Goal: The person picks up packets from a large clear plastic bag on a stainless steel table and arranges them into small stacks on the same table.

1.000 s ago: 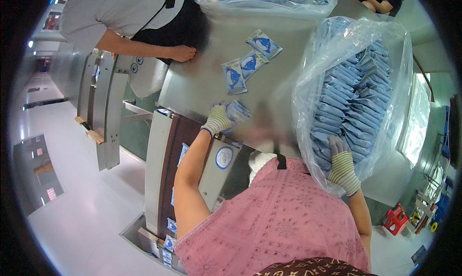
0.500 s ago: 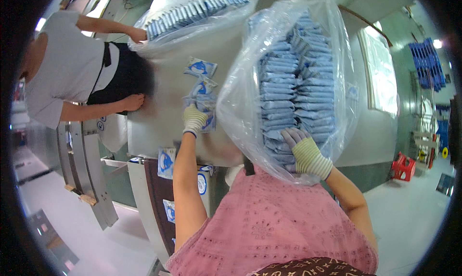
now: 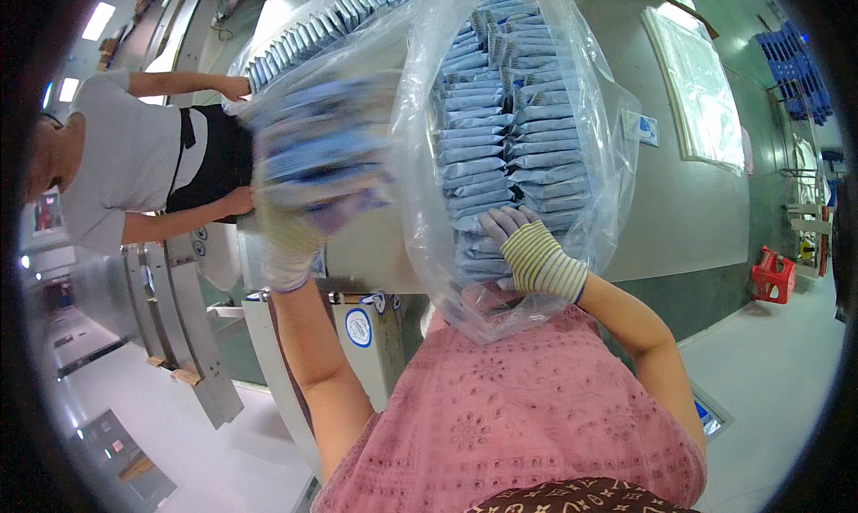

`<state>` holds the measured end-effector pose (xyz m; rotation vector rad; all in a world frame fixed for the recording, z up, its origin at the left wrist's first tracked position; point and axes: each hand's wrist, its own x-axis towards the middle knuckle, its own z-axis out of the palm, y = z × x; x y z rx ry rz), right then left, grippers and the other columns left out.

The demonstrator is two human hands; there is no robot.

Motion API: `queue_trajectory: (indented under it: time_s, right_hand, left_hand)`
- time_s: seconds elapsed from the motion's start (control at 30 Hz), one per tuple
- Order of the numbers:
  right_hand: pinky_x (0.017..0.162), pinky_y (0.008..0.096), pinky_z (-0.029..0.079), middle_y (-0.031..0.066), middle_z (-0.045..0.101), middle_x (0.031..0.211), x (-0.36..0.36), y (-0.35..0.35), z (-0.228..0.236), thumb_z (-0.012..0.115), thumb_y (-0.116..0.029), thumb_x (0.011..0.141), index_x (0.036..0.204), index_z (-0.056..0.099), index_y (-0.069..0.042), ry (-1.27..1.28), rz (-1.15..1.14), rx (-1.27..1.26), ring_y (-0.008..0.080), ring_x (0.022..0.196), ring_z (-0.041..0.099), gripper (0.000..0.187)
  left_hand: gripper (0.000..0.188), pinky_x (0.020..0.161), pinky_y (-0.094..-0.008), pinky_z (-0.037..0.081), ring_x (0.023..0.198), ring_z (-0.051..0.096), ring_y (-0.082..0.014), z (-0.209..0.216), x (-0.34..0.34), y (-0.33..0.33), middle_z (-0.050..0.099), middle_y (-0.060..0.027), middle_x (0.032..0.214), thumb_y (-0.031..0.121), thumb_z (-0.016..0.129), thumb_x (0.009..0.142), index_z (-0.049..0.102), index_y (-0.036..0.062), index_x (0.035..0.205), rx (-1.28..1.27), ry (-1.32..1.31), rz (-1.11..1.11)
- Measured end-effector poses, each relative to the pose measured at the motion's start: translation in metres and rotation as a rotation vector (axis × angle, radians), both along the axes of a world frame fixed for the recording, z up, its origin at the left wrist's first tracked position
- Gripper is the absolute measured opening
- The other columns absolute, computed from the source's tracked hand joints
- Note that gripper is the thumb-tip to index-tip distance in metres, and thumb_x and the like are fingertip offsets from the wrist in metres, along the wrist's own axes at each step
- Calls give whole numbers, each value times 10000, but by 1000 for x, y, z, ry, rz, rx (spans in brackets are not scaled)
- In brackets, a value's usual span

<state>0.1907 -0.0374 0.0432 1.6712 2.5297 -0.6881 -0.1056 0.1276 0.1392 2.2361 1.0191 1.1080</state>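
Observation:
Two rows of flat blue packets (image 3: 474,166) fill a clear plastic bag (image 3: 413,191) in front of me. My right hand (image 3: 541,254), in a striped knit glove, is at the near end of these rows. Its fingers lie over the last packets and its thumb is on their near side, so it is closed on them. My left hand (image 3: 290,240), gloved alike, is raised left of the bag and blurred by motion. It is closed on a bunch of blue packets (image 3: 322,147), also smeared; how its fingers lie cannot be made out.
A co-worker (image 3: 116,155) stands at the left, one hand at a second filled bag (image 3: 326,21). A single packet (image 3: 641,129) lies right of my bag on the metal table (image 3: 679,209). Clear plastic sheets (image 3: 693,84) lie beyond it. A red stool (image 3: 773,276) stands on the floor.
My left hand has lifted the packets off the table and moved left with them. My right hand stays at the near end of the rows. The view has shifted.

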Motion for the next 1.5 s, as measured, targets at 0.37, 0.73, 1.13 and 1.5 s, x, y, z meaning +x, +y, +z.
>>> queue_trajectory:
  time_s: [0.37,0.73,1.13,1.5]
  right_hand:
    - [1105,491,312,239,465,1347,11,-15,-11,717,-354,733,1394,380,36,226,51,210,395,1255,454,838]
    - [1050,487,338,207,519,1271,35,105,-6,703,-630,668,1414,369,2,180,78,210,376,1176,500,1034]
    - [1092,477,307,205,479,1331,8,107,30,848,-467,557,1455,314,3,67,215,17,373,1261,442,1145]
    - [1028,474,358,180,516,1275,16,106,4,750,-635,593,1407,394,-20,-43,153,120,351,1202,478,1081]
  left_hand:
    - [630,976,-510,359,1142,480,-357,-102,187,-28,522,-207,1177,357,744,676,561,69,1206,35,950,-200]
    - [517,896,-392,513,1037,632,-336,-62,128,8,633,-188,1144,210,692,742,582,104,1236,-394,723,-436]
    - [263,652,-447,560,858,699,-306,-152,170,87,704,-154,987,179,586,863,655,53,1083,53,1105,-549]
    - [190,724,-256,475,813,565,-146,-42,-3,103,640,-76,966,-34,535,791,627,24,947,-770,-255,-95]
